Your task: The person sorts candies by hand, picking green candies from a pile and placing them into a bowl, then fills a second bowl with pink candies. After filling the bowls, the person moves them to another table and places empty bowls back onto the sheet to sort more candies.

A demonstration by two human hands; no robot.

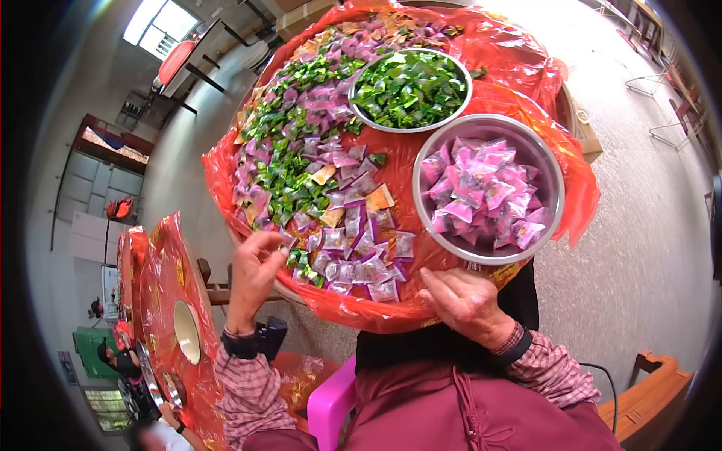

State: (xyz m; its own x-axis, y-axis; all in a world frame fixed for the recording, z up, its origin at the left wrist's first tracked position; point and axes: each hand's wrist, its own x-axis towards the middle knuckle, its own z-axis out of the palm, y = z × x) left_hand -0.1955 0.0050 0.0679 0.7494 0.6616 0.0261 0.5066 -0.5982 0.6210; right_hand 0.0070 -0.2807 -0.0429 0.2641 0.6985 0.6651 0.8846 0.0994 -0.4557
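Note:
My left hand (pixel 256 274) is at the near left rim of a round table, thumb and forefinger pinched together by a small wrapped packet. Whether that packet is between the fingertips I cannot make out. Clear and purple wrapped packets (pixel 368 269) lie spread just right of it. Green wrapped pieces (pixel 289 188) form a band farther up. Flat on the red plastic cover (pixel 338 308), my right hand (pixel 468 302) rests with its fingers stretched out and nothing in it. Just above it stands a metal bowl (pixel 557 197) holding pink packets (pixel 481 192).
A second metal bowl (pixel 410 128) filled with green pieces (pixel 410 89) stands behind the first. At left is another red-covered table (pixel 162 301) with a pale bowl (pixel 186 332). Near it, a person (pixel 162 432) shows at the bottom edge. A pink plastic chair (pixel 331 402) stands below.

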